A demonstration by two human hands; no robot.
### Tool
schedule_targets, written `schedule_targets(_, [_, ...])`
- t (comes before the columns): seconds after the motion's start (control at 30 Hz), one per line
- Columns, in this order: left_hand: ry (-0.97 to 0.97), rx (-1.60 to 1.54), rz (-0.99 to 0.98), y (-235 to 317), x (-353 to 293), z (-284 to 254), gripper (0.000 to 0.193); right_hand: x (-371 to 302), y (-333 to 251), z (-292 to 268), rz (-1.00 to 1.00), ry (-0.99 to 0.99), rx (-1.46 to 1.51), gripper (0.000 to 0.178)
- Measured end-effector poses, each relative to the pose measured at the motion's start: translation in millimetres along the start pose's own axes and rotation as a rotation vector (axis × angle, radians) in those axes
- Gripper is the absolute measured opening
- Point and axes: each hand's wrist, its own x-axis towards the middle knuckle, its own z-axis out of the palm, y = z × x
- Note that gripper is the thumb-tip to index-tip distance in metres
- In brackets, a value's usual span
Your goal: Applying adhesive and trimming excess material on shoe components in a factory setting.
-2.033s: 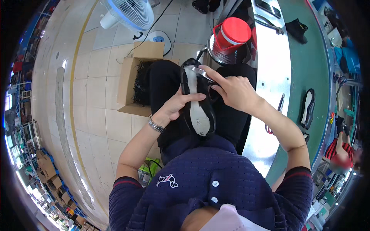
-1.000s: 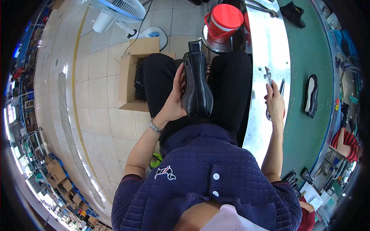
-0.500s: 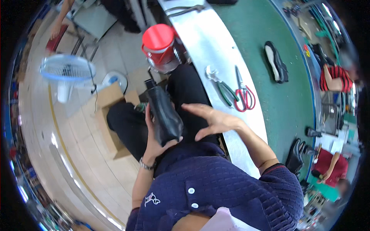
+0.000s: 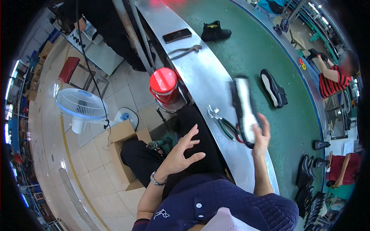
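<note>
My right hand (image 4: 263, 135) grips a black shoe (image 4: 245, 107) by one end, its white sole turned up toward me. This shoe is slightly blurred and hangs over the narrow metal ledge. Beneath and beside it lie pincers with dark green handles (image 4: 225, 129). Red-handled scissors (image 4: 239, 135) are mostly covered by the shoe. Above my lap my left hand (image 4: 180, 154) is empty, fingers spread. Farther right, another black shoe with a white sole (image 4: 272, 88) rests on its side on the green conveyor belt (image 4: 241, 57).
On the ledge's far part lie a phone (image 4: 177, 35) and metal pliers (image 4: 185, 51). A red-lidded bucket (image 4: 163, 82) stands left of the ledge. A cardboard box (image 4: 119, 150) and a fan (image 4: 81, 104) are at left. A black boot (image 4: 216, 31) stands on the belt; people work nearby.
A black shoe was in my left hand over my lap; now that hand is empty. My right hand, empty before, has moved right and holds a shoe over the ledge. The view has shifted.
</note>
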Motion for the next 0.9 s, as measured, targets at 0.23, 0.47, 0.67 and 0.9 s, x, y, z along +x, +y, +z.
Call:
schedule_targets(0.23, [-0.053, -0.081, -0.127, -41.9, 14.1, 6.2, 0.072, 60.2, 62.7, -167.7, -0.449, 0.754, -0.934, 0.061])
schedule_targets(0.47, [-0.095, 0.016, -0.169, -49.0, 33.5, 11.2, 0.064, 148.2, 46.7, -72.3, 0.019, 0.165, -0.882, 0.034])
schedule_targets(0.67, [-0.020, 0.177, -0.182, -49.7, 32.7, 1.2, 0.060, 306.3, 64.9, 124.4, -0.551, -0.220, -0.984, 0.040])
schedule_targets(0.9, [0.104, 0.214, -0.244, -55.7, 23.0, -7.8, 0.062, 475.2, 100.4, 234.5, -0.785, -0.238, -1.086, 0.057])
